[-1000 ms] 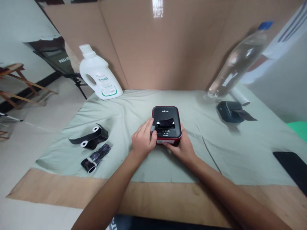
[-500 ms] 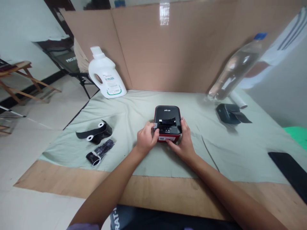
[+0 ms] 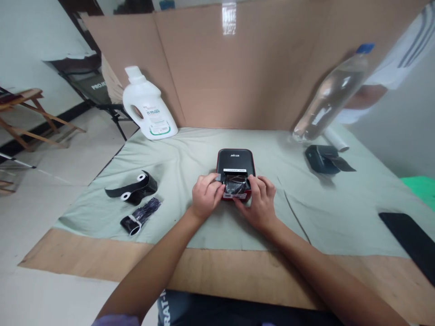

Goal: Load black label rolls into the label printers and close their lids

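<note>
A small black printer (image 3: 234,157) with red lower sides sits on the green cloth in front of me. A dark, glossy film-like piece (image 3: 235,184) covers its front half, just below a narrow white strip (image 3: 235,170). My left hand (image 3: 205,192) grips the printer's front left edge, fingers bent and the thumb at the front. On the other side, my right hand (image 3: 260,199) has curled fingers at the front right edge and its thumb against the front face.
Black film rolls (image 3: 146,183) and a dark wrapped roll (image 3: 136,222) lie at left. A white jug (image 3: 151,108) stands behind them. To the right are a clear bottle (image 3: 329,99), a dark device (image 3: 321,159) and a black slab (image 3: 408,240). A person's sleeve (image 3: 404,59) shows beyond.
The dark glossy piece now covers the printer's front panel, and the white strip has come into sight. My right fingers have moved from the printer's side onto its front corner.
</note>
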`<state>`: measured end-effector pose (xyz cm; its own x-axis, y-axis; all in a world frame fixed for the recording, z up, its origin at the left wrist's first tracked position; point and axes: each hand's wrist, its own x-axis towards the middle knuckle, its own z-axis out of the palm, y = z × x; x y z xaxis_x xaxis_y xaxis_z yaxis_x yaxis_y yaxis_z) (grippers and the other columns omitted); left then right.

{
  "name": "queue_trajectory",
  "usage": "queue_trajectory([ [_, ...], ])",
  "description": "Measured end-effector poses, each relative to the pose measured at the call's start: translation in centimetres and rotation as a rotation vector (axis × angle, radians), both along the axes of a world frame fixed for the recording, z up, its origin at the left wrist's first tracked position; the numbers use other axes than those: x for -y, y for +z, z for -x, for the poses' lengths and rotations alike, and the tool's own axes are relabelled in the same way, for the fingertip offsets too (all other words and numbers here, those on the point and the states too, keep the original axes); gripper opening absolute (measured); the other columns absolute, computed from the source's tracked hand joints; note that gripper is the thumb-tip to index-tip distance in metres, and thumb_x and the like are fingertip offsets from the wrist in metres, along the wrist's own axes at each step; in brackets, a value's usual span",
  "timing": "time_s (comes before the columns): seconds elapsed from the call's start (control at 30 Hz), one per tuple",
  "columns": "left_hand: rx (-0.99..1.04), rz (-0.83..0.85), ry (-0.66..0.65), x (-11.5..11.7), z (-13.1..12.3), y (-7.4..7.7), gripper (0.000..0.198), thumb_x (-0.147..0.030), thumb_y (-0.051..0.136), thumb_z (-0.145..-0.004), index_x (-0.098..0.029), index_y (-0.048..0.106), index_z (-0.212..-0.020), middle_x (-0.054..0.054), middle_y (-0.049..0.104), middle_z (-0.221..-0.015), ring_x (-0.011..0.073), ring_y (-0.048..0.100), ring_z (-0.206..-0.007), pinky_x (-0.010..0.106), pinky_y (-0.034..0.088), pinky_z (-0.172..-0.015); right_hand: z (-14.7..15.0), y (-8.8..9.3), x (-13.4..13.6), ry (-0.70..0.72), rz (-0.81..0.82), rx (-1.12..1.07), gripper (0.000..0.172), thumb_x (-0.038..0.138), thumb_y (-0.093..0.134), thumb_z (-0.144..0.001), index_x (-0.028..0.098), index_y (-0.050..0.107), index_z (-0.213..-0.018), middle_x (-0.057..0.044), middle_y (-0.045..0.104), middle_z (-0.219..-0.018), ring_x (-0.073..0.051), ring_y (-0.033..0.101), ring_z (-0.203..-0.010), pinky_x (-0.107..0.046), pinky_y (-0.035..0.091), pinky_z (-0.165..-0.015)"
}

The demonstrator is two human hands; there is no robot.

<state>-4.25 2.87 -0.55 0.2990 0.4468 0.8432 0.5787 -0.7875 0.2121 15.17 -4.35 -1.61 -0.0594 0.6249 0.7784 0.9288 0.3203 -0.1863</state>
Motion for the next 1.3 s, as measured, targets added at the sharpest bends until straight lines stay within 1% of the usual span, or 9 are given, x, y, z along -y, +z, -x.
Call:
queue_trajectory([
  [0.17, -0.057, 0.079, 0.003, -0.1, -0.4, 0.8, 0.027, -0.023, 0.048, -0.1, -0.021, 0.06, -0.076, 0.005, 0.067, -0.077, 0.0171, 0.062, -0.073, 0.03, 0.048, -0.07, -0.1, 0.0, 0.0, 0.008, 0.024, -0.017, 0.092, 0.038, 0.067, -0.09, 0.026, 0.013, -0.163, -0.016, 0.057, -0.13, -0.038, 0.048, -0.126, -0.058, 0.044, -0.104],
  [0.33, 0.01, 0.103, 0.066, -0.3, -1.3, 0.7, 0.032, -0.026, 0.046, -0.1, -0.022, 0.053, -0.069, 0.001, 0.053, -0.066, 0.0149, 0.048, -0.059, 0.029, 0.038, -0.058, 0.0, 0.1, 0.0, 0.021, 0.037, -0.011, 0.093, 0.038, 0.067, -0.09, 0.026, 0.012, -0.164, -0.017, 0.055, -0.139, -0.039, 0.045, -0.133, -0.058, 0.042, -0.106],
  [0.5, -0.007, 0.072, 0.048, -0.5, -1.3, 0.5, 0.031, -0.024, 0.045, -0.1, -0.022, 0.055, -0.071, 0.004, 0.055, -0.069, 0.0184, 0.052, -0.069, 0.031, 0.041, -0.067, 0.0, 0.5, 0.0, 0.032, 0.069, 0.0, 0.093, 0.038, 0.067, -0.089, 0.024, 0.014, -0.164, -0.017, 0.056, -0.14, -0.04, 0.045, -0.136, -0.058, 0.041, -0.106],
  [0.7, 0.024, 0.044, 0.054, -0.6, -0.8, 0.5, 0.025, -0.034, 0.047, -0.098, -0.018, 0.067, -0.098, 0.013, 0.069, -0.099, 0.0255, 0.06, -0.093, 0.04, 0.048, -0.086, -0.2, 0.5, 0.0, 0.067, 0.102, -0.018, 0.094, 0.035, 0.066, -0.089, 0.025, 0.013, -0.165, -0.017, 0.054, -0.143, -0.041, 0.042, -0.139, -0.059, 0.04, -0.108],
  [0.8, 0.014, 0.061, 0.075, -0.7, -0.7, 0.5, 0.026, -0.035, 0.047, -0.098, -0.019, 0.066, -0.089, 0.011, 0.066, -0.089, 0.0241, 0.059, -0.086, 0.037, 0.048, -0.08, -0.3, 0.4, 0.0, 0.084, 0.106, -0.037, 0.093, 0.033, 0.066, -0.087, 0.025, 0.014, -0.164, -0.016, 0.053, -0.143, -0.04, 0.042, -0.138, -0.059, 0.04, -0.109],
  [0.93, 0.006, 0.189, 0.035, -0.6, -0.9, 0.4, 0.026, -0.031, 0.045, -0.098, -0.021, 0.06, -0.08, 0.004, 0.061, -0.072, 0.0178, 0.056, -0.068, 0.03, 0.045, -0.068, -0.5, 0.3, 0.0, 0.115, 0.133, -0.063, 0.094, 0.031, 0.066, -0.087, 0.026, 0.013, -0.165, -0.016, 0.051, -0.145, -0.04, 0.041, -0.139, -0.059, 0.042, -0.109],
  [1.1, 0.206, 0.386, -0.006, -0.3, -1.3, 0.5, 0.029, -0.032, 0.05, -0.095, -0.022, 0.045, -0.068, -0.005, 0.046, -0.057, 0.0108, 0.042, -0.05, 0.025, 0.037, -0.055, -0.4, 0.6, -0.1, 0.129, 0.134, -0.07, 0.096, 0.03, 0.067, -0.085, 0.026, 0.014, -0.165, -0.015, 0.05, -0.144, -0.039, 0.041, -0.136, -0.06, 0.042, -0.111],
  [1.2, 0.273, 0.438, -0.041, -0.3, -1.4, 0.9, 0.039, -0.032, 0.051, -0.096, -0.023, 0.033, -0.062, -0.007, 0.031, -0.053, 0.0093, 0.031, -0.047, 0.025, 0.03, -0.051, -0.3, 0.9, -0.1, 0.125, 0.136, -0.052, 0.097, 0.03, 0.068, -0.084, 0.025, 0.014, -0.165, -0.016, 0.051, -0.143, -0.039, 0.043, -0.131, -0.059, 0.042, -0.11],
  [1.3, 0.289, 0.476, -0.077, -0.6, -1.4, 1.2, 0.043, -0.034, 0.052, -0.096, -0.023, 0.028, -0.062, -0.007, 0.026, -0.054, 0.0092, 0.028, -0.048, 0.025, 0.028, -0.05, -0.3, 1.2, -0.1, 0.112, 0.156, -0.032, 0.098, 0.03, 0.067, -0.084, 0.025, 0.012, -0.166, -0.015, 0.051, -0.142, -0.039, 0.045, -0.126, -0.06, 0.043, -0.108],
])
